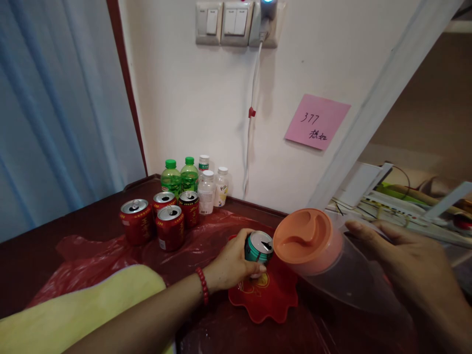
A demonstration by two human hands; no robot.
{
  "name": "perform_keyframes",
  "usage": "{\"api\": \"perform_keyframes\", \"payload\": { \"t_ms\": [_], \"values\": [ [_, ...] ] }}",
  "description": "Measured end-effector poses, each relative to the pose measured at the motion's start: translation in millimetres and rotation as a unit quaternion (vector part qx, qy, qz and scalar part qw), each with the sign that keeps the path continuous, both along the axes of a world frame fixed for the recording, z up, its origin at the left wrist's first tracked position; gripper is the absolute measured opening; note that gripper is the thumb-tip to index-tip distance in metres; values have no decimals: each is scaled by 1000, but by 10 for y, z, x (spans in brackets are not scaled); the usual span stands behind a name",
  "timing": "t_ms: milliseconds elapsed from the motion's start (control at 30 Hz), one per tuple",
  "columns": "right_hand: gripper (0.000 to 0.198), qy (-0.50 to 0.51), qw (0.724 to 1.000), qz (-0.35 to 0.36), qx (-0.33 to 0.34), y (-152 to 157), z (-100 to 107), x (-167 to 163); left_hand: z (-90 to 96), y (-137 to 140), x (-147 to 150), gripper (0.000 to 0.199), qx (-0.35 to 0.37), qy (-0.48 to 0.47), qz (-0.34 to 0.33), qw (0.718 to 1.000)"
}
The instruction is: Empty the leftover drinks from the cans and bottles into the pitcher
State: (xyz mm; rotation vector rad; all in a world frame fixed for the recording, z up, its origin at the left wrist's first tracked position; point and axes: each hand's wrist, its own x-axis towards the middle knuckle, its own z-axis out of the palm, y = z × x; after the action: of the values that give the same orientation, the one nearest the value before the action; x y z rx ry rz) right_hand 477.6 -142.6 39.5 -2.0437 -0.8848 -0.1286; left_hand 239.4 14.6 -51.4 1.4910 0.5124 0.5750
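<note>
Presently left hand (232, 263) clasps one teal can (258, 247), right hand (413, 263) one pitcher (344, 273); red cans (170, 232): four.

The left forearm (158, 307) comes from the lower left and reaches forward and to the right, in a slant. The left wrist (213, 280) is almost straight, continuing the line of the arm. The left hand (228, 265) is curved into a grasp: its thumb (254, 268) lies on the near side, pointing to the right, and the fingers go around the far side, where they are partly hidden. The right hand (409, 255) is raised at the right, somewhat blurred, with its back toward the viewer. It is also bent in a grip, and one digit extends to the left. The two hands are well apart.
</note>
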Motion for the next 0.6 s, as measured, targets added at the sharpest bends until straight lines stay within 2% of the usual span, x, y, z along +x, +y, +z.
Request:
{"api": "perform_keyframes", "payload": {
  "t_ms": [233,400,600],
  "values": [
    [59,54,998,-9,-10,-36,139,-238,-5,17,-3,65,32,21,17,999],
    [59,64,998,-14,-12,-41,169,-272,-8,18,-9,65,45,21,25,998],
    [57,74,997,14,18,-17,101,-207,-23,-2,-2,64,3,2,0,1000]
  ]
}}
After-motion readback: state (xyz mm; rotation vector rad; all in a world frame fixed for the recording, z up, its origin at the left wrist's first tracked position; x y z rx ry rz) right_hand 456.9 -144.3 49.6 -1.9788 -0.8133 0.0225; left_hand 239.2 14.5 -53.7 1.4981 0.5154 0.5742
